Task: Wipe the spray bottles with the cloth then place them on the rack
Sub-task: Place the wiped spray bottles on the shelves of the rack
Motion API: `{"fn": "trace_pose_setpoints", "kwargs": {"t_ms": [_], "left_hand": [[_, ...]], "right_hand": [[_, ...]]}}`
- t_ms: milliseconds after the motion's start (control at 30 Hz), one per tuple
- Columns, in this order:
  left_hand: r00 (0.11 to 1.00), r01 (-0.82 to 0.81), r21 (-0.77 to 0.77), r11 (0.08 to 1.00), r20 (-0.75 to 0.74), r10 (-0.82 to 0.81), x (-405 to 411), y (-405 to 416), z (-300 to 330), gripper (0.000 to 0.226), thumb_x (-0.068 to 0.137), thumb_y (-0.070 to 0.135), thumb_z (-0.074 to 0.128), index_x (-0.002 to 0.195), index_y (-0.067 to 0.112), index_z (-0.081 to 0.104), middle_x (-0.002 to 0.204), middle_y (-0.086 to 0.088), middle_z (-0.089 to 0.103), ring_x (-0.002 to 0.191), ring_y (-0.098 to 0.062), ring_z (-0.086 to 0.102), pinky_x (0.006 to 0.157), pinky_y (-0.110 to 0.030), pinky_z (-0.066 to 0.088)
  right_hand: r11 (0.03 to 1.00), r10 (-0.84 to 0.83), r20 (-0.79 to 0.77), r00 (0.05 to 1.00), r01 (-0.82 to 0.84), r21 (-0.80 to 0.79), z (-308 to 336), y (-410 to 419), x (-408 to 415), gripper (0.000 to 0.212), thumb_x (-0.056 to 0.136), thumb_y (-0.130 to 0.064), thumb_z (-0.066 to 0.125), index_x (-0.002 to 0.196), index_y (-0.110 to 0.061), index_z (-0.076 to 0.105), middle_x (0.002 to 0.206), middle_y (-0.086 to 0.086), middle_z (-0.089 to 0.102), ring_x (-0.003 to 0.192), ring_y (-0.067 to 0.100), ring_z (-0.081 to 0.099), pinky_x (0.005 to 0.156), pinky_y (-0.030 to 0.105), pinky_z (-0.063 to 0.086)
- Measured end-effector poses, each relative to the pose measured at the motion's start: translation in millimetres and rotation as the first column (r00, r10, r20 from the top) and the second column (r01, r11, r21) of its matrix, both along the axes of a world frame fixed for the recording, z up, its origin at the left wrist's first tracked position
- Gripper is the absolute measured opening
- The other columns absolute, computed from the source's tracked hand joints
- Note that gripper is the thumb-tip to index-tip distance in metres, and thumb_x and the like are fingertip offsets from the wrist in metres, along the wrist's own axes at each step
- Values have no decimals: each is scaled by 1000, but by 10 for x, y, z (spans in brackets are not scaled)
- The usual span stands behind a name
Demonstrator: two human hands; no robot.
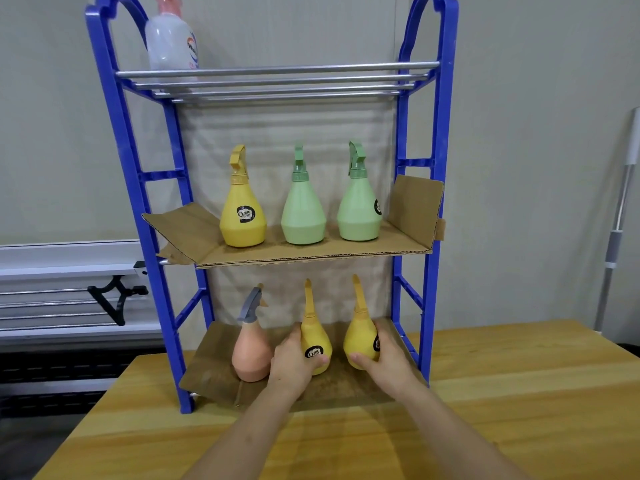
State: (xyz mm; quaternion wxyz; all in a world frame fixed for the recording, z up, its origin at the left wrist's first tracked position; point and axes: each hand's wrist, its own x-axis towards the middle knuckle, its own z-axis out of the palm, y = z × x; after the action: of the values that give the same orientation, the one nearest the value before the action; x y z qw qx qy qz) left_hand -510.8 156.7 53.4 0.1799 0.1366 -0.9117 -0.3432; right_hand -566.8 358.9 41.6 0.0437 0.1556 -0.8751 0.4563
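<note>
1. Far left, beyond the wooden table (519, 393), a white metal frame (62, 258) with a black bracket runs along the wall.
2. The blue plastic rack (114, 140) stands on the table's back edge, with three tiers. The top tier of metal rods carries one clear bottle with a pink cap (171, 39) at its left end.
3. The middle tier is lined with cardboard (180, 223). Upright on it, left to right: a yellow spray bottle (243, 216), a green spray bottle (303, 216), and a second green spray bottle (359, 209), each apart from its neighbour.
4. The bottom tier, also cardboard-lined, holds three bottles. Leftmost is a pink spray bottle with a grey trigger (251, 351), standing free.
5. Just beside it, the left hand (292, 362) wraps round the middle yellow bottle (316, 344), thumb across the front near the label, fingers curled behind.
6. The right hand (384, 362) clasps the right yellow bottle (360, 341), thumb on the front, fingers round its right side.
7. At the far right, a white pole (620, 216) leans by the wall.
</note>
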Motion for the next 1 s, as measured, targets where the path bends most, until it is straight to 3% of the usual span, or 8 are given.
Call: {"fn": "trace_pose_setpoints", "kwargs": {"t_ms": [233,400,467,533,600,700,800,1000], "left_hand": [[994,36,-67,997,105,-29,31,-83,31,88,77,40,85,146,15,36,131,-9,60,121,-28,60,97,-37,50],[969,-130,-117,985,-226,102,437,-294,-15,24,100,31,59,123,22,58,103,14,58,86,-1,62,74,-23,55],[935,-215,-189,958,-324,146,563,-443,-64,14,99,24,60,113,26,57,105,13,52,90,-2,58,73,-22,51],[902,-319,-138,938,-346,256,597,-608,-104,25,93,20,67,115,20,54,111,2,51,107,-16,54,84,-28,48],[915,-322,29,946,-246,319,567,-748,-114,57,88,19,73,137,13,44,133,-10,46,127,-27,46,99,-39,47],[991,-102,233,967,-64,119,515,-854,-64,95,85,19,76,159,16,16,152,-9,35,136,-25,41,107,-41,44],[998,-52,139,989,-13,54,478,-921,-60,97,82,24,81,159,18,22,146,-4,44,126,-17,47,98,-32,46],[979,-204,-3,979,-26,204,457,-888,-108,88,80,36,83,151,21,35,137,-2,53,122,-22,56,95,-40,53]], "right_hand": [[1000,3,-5,1000,-3,3,-9,20,17,89,85,-49,77,155,-32,25,146,-8,48,132,15,49,103,34,48],[1000,5,-9,1000,-5,15,14,19,34,88,86,-48,76,155,-30,25,148,-7,47,133,16,49,103,35,47],[1000,6,-10,1000,-5,12,19,16,41,88,86,-46,76,155,-29,25,148,-5,48,133,17,49,103,35,47],[1000,5,-9,1000,-5,8,23,10,49,88,87,-45,76,156,-29,24,149,-5,47,135,18,48,103,34,46],[1000,8,-7,1000,-8,4,19,9,51,88,87,-45,76,156,-29,24,150,-5,46,135,18,48,102,34,44],[1000,5,4,1000,-4,-5,27,5,50,90,86,-46,76,157,-30,23,150,-5,46,136,19,47,103,35,45],[1000,0,13,1000,0,-6,21,2,57,89,87,-45,76,157,-30,23,150,-5,46,135,19,48,102,34,45],[1000,-2,9,1000,2,-13,24,-6,68,86,87,-44,77,154,-31,25,146,-6,49,132,18,49,100,34,45]]}}
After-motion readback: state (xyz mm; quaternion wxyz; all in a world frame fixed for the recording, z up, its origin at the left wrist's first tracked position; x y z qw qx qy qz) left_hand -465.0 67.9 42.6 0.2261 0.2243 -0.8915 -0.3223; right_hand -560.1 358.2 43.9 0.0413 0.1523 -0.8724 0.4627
